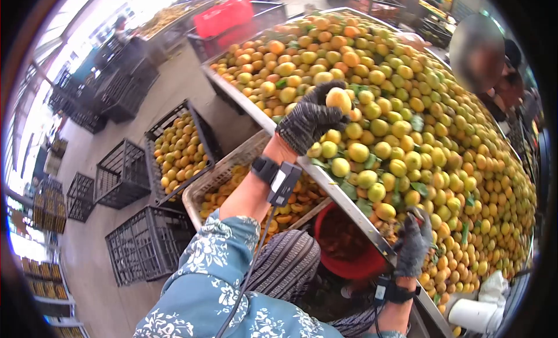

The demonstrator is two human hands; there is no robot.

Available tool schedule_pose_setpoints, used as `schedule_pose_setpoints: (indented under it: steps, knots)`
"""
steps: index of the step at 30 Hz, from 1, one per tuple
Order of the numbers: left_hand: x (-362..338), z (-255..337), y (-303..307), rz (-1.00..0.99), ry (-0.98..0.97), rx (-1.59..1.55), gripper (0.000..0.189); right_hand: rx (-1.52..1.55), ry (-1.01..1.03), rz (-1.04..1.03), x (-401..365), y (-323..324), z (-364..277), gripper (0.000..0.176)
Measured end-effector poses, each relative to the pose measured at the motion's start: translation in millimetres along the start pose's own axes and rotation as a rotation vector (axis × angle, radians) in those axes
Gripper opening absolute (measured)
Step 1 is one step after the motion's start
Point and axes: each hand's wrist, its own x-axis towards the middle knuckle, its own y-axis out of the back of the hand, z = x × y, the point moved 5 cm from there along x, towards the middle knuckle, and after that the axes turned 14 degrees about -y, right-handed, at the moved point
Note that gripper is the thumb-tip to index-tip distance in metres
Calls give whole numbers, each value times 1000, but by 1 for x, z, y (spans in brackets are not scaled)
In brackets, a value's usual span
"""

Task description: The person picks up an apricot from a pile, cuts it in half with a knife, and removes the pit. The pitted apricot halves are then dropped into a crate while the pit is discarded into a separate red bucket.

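Observation:
My left hand (307, 124), in a dark knitted glove, is raised over the near edge of a heaped table. Between its thumb and fingers sits a yellow-orange apricot (338, 100). Gloved in grey, my right hand (412, 248) is low over the table's metal rim (361, 220), close to the pile. Its fingers are curled, and what they hold, if anything, cannot be made out. Yellow, green and orange apricots (401, 129) with some loose leaves cover the table. Beneath my left forearm stands a pale crate (195, 207) of cut apricot pieces (290, 207).
A red tub (346, 268) is under the table edge by my knees. Left of me are a black crate of whole apricots (180, 149) and several other black crates (148, 242). A person (479, 56) is at the far right side. A white container (474, 316) stands lower right.

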Motion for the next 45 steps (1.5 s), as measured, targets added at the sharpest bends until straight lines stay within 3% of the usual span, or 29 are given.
schedule_pose_setpoints:
  steps: [3,6,9,12,14,16,19,28,31,32,34,35,38,40,42,44,45]
  knots:
    - [-6,-42,-57,-118,113,-90,58,-34,-2,-29,7,6,-9,20]
    - [-26,-83,-121,-98,127,-333,56,198,30,-48,-1,17,-19,26]
    - [-36,-107,-142,-120,160,-177,56,254,125,-57,-13,24,-33,27]
    - [-43,-129,-143,-121,168,-130,57,161,185,-16,-26,30,-35,28]
    - [-43,-131,-143,-214,124,124,58,139,215,9,-28,34,-29,27]
    - [-47,-136,-146,-195,173,67,58,78,209,-29,-33,34,-31,31]
    - [-44,-140,-150,-275,63,221,56,58,186,-22,-34,37,-31,29]
    - [-51,-146,-153,-255,178,114,53,-5,261,42,-30,35,-27,21]
    - [-57,-142,-158,-225,224,57,53,20,112,-15,-29,32,-25,25]
    - [-56,-145,-152,-298,171,202,55,47,188,29,-27,29,-23,17]
    - [-53,-146,-148,-388,82,421,59,-23,277,-2,-17,32,-11,17]
    - [-55,-152,-146,-382,147,339,59,-221,582,135,-21,31,-18,19]
    - [-61,-156,-149,-330,236,291,58,-103,292,46,-11,30,-11,20]
    - [-62,-152,-153,-302,211,230,45,-75,263,26,-14,28,-16,20]
    - [-63,-152,-152,-244,158,215,49,-42,221,-5,-17,29,-15,20]
    - [-63,-151,-146,-145,275,-3,55,-84,207,-69,-20,26,-11,21]
    - [-61,-152,-141,-165,226,38,59,-101,280,-46,-21,25,-12,21]
